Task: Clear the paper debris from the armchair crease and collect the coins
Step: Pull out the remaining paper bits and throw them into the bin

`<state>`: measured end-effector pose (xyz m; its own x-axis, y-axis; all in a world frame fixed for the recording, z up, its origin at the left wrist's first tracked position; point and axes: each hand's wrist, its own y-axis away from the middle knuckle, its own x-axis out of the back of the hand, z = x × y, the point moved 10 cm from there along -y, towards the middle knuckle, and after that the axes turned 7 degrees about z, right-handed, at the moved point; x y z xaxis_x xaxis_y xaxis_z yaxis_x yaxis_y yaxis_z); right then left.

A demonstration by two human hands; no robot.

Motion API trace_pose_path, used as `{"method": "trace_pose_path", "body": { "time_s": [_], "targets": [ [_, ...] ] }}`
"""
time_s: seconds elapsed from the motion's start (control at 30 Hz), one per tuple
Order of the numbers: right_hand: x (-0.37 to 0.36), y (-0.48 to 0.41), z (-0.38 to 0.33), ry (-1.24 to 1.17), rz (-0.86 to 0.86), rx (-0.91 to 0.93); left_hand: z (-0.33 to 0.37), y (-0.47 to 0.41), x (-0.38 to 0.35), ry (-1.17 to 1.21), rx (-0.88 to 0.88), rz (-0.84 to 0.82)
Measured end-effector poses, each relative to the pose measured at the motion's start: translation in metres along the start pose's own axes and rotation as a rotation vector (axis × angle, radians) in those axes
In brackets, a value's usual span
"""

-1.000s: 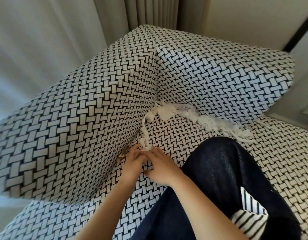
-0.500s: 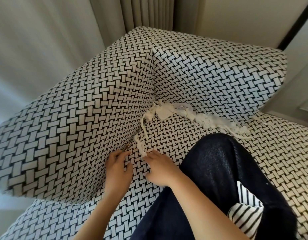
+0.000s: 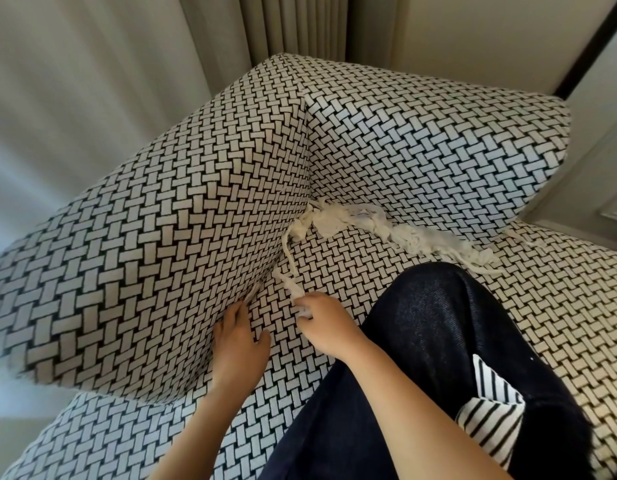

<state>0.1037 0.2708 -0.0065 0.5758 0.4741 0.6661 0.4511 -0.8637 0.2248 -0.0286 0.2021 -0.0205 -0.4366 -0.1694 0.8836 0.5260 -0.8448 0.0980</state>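
Note:
The armchair (image 3: pixel 168 244) is covered in a black-and-white woven pattern. White shredded paper debris (image 3: pixel 397 233) lies along the crease between seat and backrest, with a thin strand (image 3: pixel 289 261) trailing down the side crease. My right hand (image 3: pixel 326 323) pinches the near end of that strand, a small white wad between its fingertips. My left hand (image 3: pixel 239 337) rests flat on the seat beside the left armrest, fingers spread, holding nothing. A thin pale edge (image 3: pixel 251 294) shows in the side crease just above my left fingers; I cannot tell what it is. No coin is clearly visible.
My leg in dark trousers (image 3: pixel 438 358) lies across the seat on the right, with a striped cloth (image 3: pixel 487 420) beside it. Curtains (image 3: pixel 293 26) and a wall stand behind the chair. The seat cushion (image 3: pixel 560 306) extends to the right.
My left hand has slid back down out of the side crease and flattened on the seat. My right hand has pulled the paper strand's near end away from the crease.

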Motion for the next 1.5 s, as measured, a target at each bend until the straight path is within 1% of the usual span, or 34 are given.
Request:
{"method": "trace_pose_path", "body": {
  "time_s": [0.1,0.27,0.4,0.57,0.67,0.87,0.97,1.13,1.23,1.37,1.43,1.5],
  "targets": [
    [0.008,-0.001,0.001,-0.067,0.074,0.003,0.003,0.003,0.011,0.075,-0.021,0.058],
    [0.022,0.003,-0.001,-0.182,0.188,0.012,0.008,0.01,0.024,0.23,-0.026,0.059],
    [0.041,0.011,-0.003,-0.352,0.242,0.004,0.027,0.008,0.039,0.31,-0.076,0.054],
    [0.067,0.029,-0.009,-0.616,0.2,-0.02,0.056,-0.001,0.058,0.454,-0.097,-0.001],
    [0.092,0.046,-0.005,-0.795,0.199,-0.055,0.083,-0.002,0.068,0.513,-0.14,-0.02],
    [0.167,0.08,0.021,-1.002,0.281,-0.068,0.145,-0.004,0.066,0.695,-0.144,-0.196],
    [0.206,0.102,0.044,-1.039,0.375,-0.07,0.185,-0.003,0.063,0.681,-0.199,-0.251],
    [0.253,0.145,0.102,-0.98,0.564,-0.141,0.27,0.012,0.047,0.684,-0.33,-0.372],
    [0.27,0.175,0.154,-0.976,0.73,-0.255,0.32,0.032,0.022,0.682,-0.391,-0.464],
    [0.281,0.225,0.23,-1.011,0.97,-0.45,0.379,0.073,-0.036,0.607,-0.446,-0.647],
    [0.281,0.249,0.263,-1.086,1.097,-0.548,0.399,0.094,-0.066,0.551,-0.458,-0.711],
    [0.278,0.277,0.293,-1.2,1.26,-0.649,0.414,0.119,-0.099,0.474,-0.474,-0.782]
  ]
}}
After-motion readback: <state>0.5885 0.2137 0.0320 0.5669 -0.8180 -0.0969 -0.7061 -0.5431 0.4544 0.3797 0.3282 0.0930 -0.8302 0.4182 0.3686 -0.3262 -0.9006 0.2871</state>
